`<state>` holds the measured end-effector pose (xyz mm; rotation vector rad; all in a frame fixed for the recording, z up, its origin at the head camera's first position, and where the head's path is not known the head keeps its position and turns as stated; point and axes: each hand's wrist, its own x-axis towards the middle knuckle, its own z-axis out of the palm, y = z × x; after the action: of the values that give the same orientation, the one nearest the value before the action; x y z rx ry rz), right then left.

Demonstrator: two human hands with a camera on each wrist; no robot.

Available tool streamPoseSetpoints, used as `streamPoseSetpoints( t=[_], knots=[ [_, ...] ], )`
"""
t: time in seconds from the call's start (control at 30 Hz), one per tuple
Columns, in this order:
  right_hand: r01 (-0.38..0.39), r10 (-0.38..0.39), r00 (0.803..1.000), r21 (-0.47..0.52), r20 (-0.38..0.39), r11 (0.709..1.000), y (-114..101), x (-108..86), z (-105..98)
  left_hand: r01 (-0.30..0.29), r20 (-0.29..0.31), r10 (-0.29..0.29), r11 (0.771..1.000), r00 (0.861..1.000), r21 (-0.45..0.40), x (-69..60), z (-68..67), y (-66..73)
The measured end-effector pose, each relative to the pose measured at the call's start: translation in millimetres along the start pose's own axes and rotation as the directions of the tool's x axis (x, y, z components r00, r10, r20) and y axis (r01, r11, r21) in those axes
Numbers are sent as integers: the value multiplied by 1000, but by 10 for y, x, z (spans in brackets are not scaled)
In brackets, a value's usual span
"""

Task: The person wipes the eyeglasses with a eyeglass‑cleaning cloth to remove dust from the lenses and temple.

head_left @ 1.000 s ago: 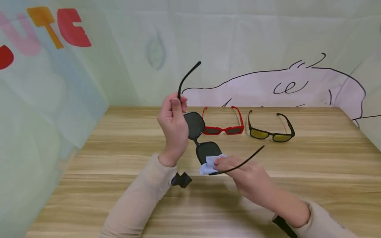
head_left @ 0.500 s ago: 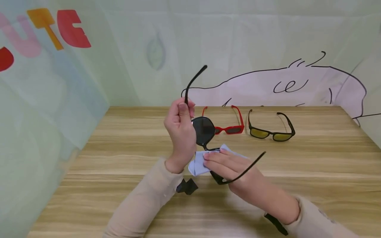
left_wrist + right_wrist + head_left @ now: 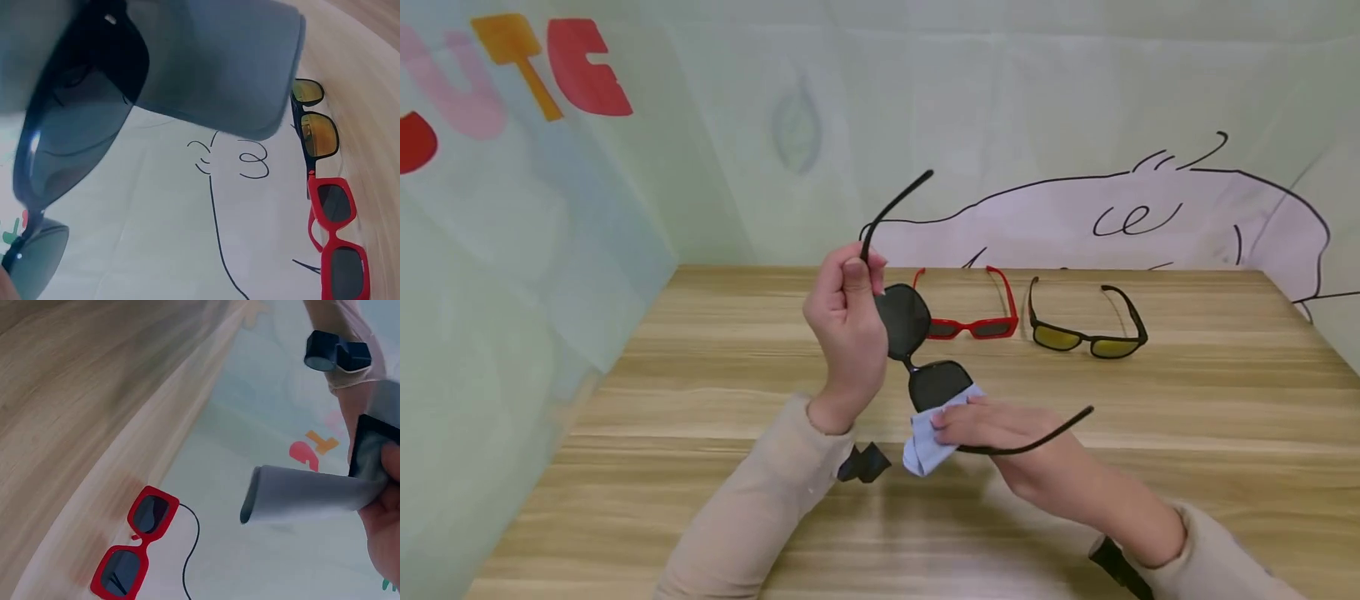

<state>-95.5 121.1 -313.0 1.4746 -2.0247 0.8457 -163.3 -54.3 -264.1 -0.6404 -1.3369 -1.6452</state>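
A pair of black sunglasses (image 3: pixel 904 321) is held up at a slant above the table. My left hand (image 3: pixel 850 329) grips it at the upper hinge, thumb over the arm of the frame, which sticks up past the fingers. Around the lower lens, my right hand (image 3: pixel 1037 446) pinches a light blue cloth (image 3: pixel 925 450); the thumb is hidden behind in the head view. The lower arm of the frame passes across the right fingers. In the left wrist view the cloth (image 3: pixel 219 69) looms large beside the dark lens (image 3: pixel 81 131). A folded flap of cloth (image 3: pixel 300 494) hangs out in the right wrist view.
Red sunglasses (image 3: pixel 973 329) stand unfolded at the back of the wooden table (image 3: pixel 700 375). To their right are black-framed sunglasses with yellow lenses (image 3: pixel 1086 342). A printed backdrop (image 3: pixel 737 125) rises behind and along the left side.
The right hand's cloth moved up and left over the lower lens, then back down and right, uncovering part of it. The left hand and sunglasses shifted slightly right, then slightly back.
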Motion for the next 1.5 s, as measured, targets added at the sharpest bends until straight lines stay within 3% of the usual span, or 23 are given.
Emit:
streamPoseSetpoints(
  t=[0.2, 0.37, 0.47, 0.53, 0.57, 0.6, 0.63, 0.67, 0.73, 0.77, 0.8, 0.83, 0.9, 0.97, 1.03, 1.1, 1.17, 1.2, 1.23, 1.33, 1.37, 1.43, 1.5],
  knots=[
    [-129, 106, 989, -266, -101, 955, -29, 26, 70, 26, 11, -26, 1000, 1000, 2, -38, -11, -22],
    [-153, 100, 980, -329, -171, 932, -27, -17, 89, 19, 14, -19, 1000, 1000, 13, -54, -18, -46],
    [-141, 111, 984, -233, -138, 962, 9, -89, 52, -9, -9, 9, 999, 1000, 48, -41, -31, -74],
    [-180, 173, 980, -72, -100, 981, 41, -152, -1, -35, -10, 36, 997, 999, 72, -29, -43, -101],
    [-237, 240, 968, 52, -75, 970, 53, -182, -40, -47, -6, 48, 996, 999, 82, -23, -48, -116],
    [-306, 321, 946, 199, -50, 931, 69, -207, -79, -59, 2, 59, 994, 998, 89, -14, -52, -128],
    [-373, 408, 913, 367, -19, 852, 88, -221, -120, -67, 11, 66, 993, 998, 93, -8, -54, -141],
    [-422, 492, 870, 530, 9, 736, 107, -228, -158, -71, 20, 69, 993, 997, 94, -1, -54, -152],
    [-433, 628, 775, 785, 74, 442, 147, -206, -229, -69, 33, 66, 993, 997, 100, 10, -50, -167],
    [-398, 664, 740, 868, 112, 296, 172, -178, -253, -62, 33, 59, 993, 998, 101, 15, -46, -173],
    [-355, 676, 721, 918, 151, 174, 199, -144, -268, -56, 33, 53, 993, 998, 106, 17, -42, -177],
    [-328, 673, 714, 941, 194, 77, 220, -109, -280, -50, 34, 47, 992, 998, 113, 17, -37, -183],
    [-319, 620, 736, 947, 272, -37, 251, -46, -288, -43, 39, 38, 991, 999, 131, 13, -29, -196],
    [-327, 528, 782, 939, 331, -106, 268, -4, -282, -38, 39, 32, 987, 999, 157, 8, -23, -216],
    [-318, 414, 840, 937, 349, -144, 280, 15, -277, -34, 32, 29, 982, 999, 188, 9, -23, -238],
    [-295, 302, 894, 943, 329, -153, 296, 14, -282, -31, 22, 27, 977, 999, 211, 17, -27, -258],
    [-296, 232, 921, 949, 313, -107, 318, 8, -295, -31, 16, 28, 974, 999, 225, 26, -35, -274],
    [-307, 213, 926, 950, 312, -57, 329, 4, -304, -32, 16, 29, 973, 999, 229, 30, -39, -280],
    [-321, 203, 928, 947, 312, 13, 341, -1, -313, -33, 17, 30, 972, 999, 232, 33, -41, -285],
    [-383, 247, 914, 885, 321, 264, 358, 3, -327, -43, 29, 37, 971, 999, 234, 33, -44, -291],
    [-400, 285, 906, 857, 314, 325, 353, 11, -328, -50, 35, 43, 971, 998, 234, 30, -42, -289],
    [-418, 352, 892, 812, 283, 407, 345, 24, -320, -67, 42, 58, 970, 997, 234, 23, -37, -285],
    [-431, 410, 877, 788, 250, 440, 333, 33, -316, -81, 47, 72, 969, 996, 233, 18, -34, -278]
  ],
)
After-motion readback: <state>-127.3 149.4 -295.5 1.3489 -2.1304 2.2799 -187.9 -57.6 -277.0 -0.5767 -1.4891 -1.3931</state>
